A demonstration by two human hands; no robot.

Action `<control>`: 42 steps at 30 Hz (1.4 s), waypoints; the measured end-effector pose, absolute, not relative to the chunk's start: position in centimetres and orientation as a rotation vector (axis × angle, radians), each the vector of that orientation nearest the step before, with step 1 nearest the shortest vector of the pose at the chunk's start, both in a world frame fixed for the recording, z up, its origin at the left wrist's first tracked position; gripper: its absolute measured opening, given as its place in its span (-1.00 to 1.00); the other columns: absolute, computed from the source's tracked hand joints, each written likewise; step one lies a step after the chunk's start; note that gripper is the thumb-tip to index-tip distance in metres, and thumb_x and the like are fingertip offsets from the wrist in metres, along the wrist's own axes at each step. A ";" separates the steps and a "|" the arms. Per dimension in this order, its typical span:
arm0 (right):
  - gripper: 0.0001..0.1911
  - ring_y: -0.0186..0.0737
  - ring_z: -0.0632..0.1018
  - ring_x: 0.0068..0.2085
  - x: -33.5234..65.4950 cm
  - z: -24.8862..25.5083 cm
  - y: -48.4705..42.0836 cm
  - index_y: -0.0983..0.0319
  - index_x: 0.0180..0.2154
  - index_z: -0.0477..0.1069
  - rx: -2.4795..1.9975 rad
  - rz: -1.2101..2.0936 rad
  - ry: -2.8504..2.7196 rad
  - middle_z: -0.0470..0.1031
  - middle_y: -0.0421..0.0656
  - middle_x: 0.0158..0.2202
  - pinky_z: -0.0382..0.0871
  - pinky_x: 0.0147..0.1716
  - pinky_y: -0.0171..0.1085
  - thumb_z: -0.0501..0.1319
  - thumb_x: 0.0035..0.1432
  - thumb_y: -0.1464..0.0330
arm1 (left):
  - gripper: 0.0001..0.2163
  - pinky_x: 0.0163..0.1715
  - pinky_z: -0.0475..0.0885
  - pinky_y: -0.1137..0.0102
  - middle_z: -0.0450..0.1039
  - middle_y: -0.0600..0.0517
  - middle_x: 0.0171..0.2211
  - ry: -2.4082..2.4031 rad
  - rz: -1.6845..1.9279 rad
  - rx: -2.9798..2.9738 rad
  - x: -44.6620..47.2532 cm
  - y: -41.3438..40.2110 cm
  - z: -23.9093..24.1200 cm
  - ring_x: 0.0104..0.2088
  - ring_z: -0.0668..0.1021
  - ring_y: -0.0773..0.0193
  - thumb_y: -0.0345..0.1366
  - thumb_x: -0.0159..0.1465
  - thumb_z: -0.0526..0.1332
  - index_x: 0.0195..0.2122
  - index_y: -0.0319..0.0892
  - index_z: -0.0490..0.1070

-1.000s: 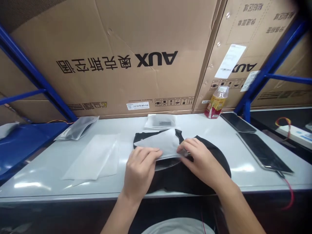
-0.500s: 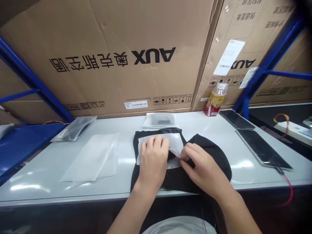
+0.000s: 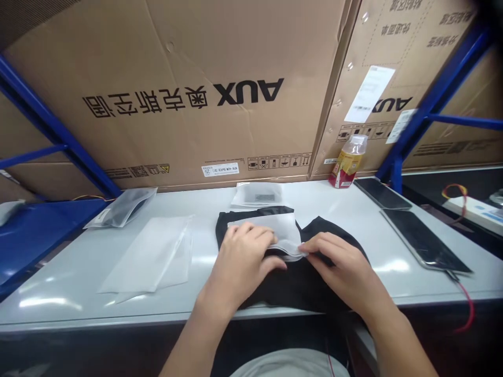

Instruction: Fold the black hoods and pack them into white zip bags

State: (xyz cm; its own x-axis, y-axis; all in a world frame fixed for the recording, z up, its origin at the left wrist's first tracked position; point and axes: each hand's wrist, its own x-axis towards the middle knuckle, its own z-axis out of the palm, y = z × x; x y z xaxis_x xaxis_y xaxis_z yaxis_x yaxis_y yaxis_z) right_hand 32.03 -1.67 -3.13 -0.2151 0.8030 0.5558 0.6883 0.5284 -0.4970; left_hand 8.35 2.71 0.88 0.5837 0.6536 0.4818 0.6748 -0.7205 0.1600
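Observation:
A black garment lies on the white table near its front edge. A frosted plastic bag lies over the garment's far part. My left hand rests on the bag's near-left edge with the fingers curled onto it. My right hand pinches the bag's near-right corner between thumb and fingers. The bag's mouth faces me, and black cloth shows around it.
A stack of empty frosted bags lies left of the garment. A filled bag sits far left, another packed bag behind the garment. A drink bottle and two dark flat panels are on the right. Large cardboard boxes stand behind.
My left hand slid from the middle of the bag back to its near edge. My right hand shifted slightly right, still at the bag's corner. The bag flattened onto the garment.

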 end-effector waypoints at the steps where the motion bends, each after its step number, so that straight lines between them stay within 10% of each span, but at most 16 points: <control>1: -0.85 -0.11 0.63 -0.18 32.2 -3.2 -1.7 0.12 -0.17 0.48 -1.226 0.191 -1.969 0.61 -0.15 -0.24 0.55 -0.19 -0.12 0.18 0.41 0.46 | -0.89 -0.09 0.45 0.16 0.66 0.07 0.01 -1.144 -0.748 -2.806 8.4 2.8 1.1 0.00 0.62 0.06 -0.34 0.37 0.37 -0.10 -0.04 0.55; 9: -0.88 -0.11 0.61 -0.18 31.9 -4.0 -2.0 0.11 -0.17 0.47 -1.250 0.252 -1.914 0.58 -0.16 -0.24 0.52 -0.20 -0.12 0.20 0.39 0.45 | -0.87 -0.17 0.46 0.09 0.58 -0.04 -0.17 -1.371 -0.703 -2.658 11.1 3.0 0.4 -0.10 0.56 -0.03 -0.52 0.32 0.27 -0.22 -0.14 0.47; 17: -0.86 -0.17 0.59 -0.21 32.2 -4.0 -2.4 0.10 -0.27 0.40 -1.164 0.332 -1.834 0.56 -0.20 -0.24 0.49 -0.21 -0.18 0.27 0.34 0.45 | -0.88 0.40 0.12 -0.13 0.65 0.04 -0.01 -0.798 -0.840 -2.905 10.6 1.5 0.4 0.20 0.52 0.04 -0.26 0.48 0.26 0.00 -0.09 0.50; 42: -0.77 -0.22 0.44 -0.29 32.0 -1.9 -3.6 0.11 -0.28 0.15 -1.211 0.251 -1.963 0.37 -0.19 -0.24 0.31 -0.30 -0.22 0.11 0.43 0.49 | -0.85 0.02 0.41 0.19 0.72 0.16 -0.05 -0.634 -1.124 -2.550 5.5 3.2 0.6 0.01 0.71 0.11 -0.47 0.40 0.35 -0.08 -0.09 0.57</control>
